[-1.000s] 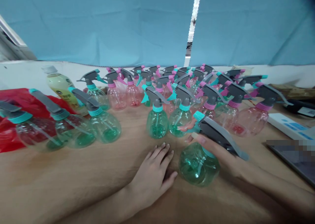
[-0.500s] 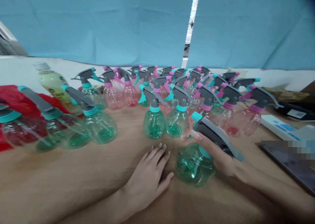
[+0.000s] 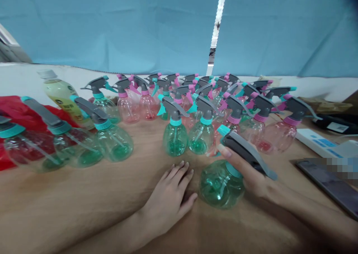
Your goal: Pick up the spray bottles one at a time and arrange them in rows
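My right hand (image 3: 251, 175) is wrapped round the neck and trigger of a green spray bottle (image 3: 220, 187) with a grey and teal head. The bottle tilts, its base turned toward the left; most of my fingers are hidden behind the head. To its left, my left hand (image 3: 170, 194) lies flat on the wooden table (image 3: 117, 205), fingers stretched out and holding nothing. Just beyond my hands stand two green spray bottles, one at the left (image 3: 175, 136) and a second spray bottle (image 3: 200, 136) beside it.
Several pink and green spray bottles (image 3: 128, 107) crowd the back. More green spray bottles (image 3: 113, 142) stand at left, by a red cloth or bag (image 3: 13, 108) and a drink bottle (image 3: 63, 94). At right lie a white power strip (image 3: 316, 140) and a dark flat device (image 3: 327, 179).
Almost nothing differs. The view has shifted very slightly; both hands and the held spray bottle keep their places.
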{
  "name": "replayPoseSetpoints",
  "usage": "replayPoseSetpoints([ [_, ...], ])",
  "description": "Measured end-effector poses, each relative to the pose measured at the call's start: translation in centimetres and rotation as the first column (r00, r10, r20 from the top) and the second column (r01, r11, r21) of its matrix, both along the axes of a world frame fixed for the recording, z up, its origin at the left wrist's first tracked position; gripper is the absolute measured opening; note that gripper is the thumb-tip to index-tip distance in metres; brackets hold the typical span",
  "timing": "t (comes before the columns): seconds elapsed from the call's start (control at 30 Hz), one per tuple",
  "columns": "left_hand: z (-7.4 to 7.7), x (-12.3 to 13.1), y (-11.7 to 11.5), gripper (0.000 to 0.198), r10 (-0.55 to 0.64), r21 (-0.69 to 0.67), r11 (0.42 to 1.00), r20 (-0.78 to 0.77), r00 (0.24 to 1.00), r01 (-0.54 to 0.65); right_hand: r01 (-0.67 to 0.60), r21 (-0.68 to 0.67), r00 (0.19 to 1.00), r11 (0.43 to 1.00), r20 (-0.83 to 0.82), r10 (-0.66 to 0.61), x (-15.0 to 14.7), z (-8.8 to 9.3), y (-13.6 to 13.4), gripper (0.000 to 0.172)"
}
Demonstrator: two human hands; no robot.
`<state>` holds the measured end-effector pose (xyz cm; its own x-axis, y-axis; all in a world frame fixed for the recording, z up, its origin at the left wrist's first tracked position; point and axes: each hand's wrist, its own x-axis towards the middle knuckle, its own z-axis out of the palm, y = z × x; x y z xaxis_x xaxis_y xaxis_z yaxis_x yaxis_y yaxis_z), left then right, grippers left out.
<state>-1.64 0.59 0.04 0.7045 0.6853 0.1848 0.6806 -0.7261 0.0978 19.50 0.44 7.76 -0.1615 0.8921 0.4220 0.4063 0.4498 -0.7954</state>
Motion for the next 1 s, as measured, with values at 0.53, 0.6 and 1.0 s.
replayPoseSetpoints([
  [0.53,0.2,0.0,0.0,0.048,0.007,0.007,1.0,-0.027,1.0,-0.007,-0.051,-0.073,0.993,0.996,-0.108,0.043,0.5,-1.7,0.2,0.031],
  [0.6,0.2,0.0,-0.1,0.048,0.005,0.008,1.0,-0.015,1.0,-0.005,-0.059,-0.088,0.992,0.994,-0.112,0.049,0.6,-1.7,0.2,0.029],
  [1.0,0.0,0.0,-0.1,0.046,0.002,0.001,1.0,0.033,0.999,-0.002,-0.113,-0.089,0.987,0.99,-0.123,0.102,0.3,-1.2,0.4,0.023],
])
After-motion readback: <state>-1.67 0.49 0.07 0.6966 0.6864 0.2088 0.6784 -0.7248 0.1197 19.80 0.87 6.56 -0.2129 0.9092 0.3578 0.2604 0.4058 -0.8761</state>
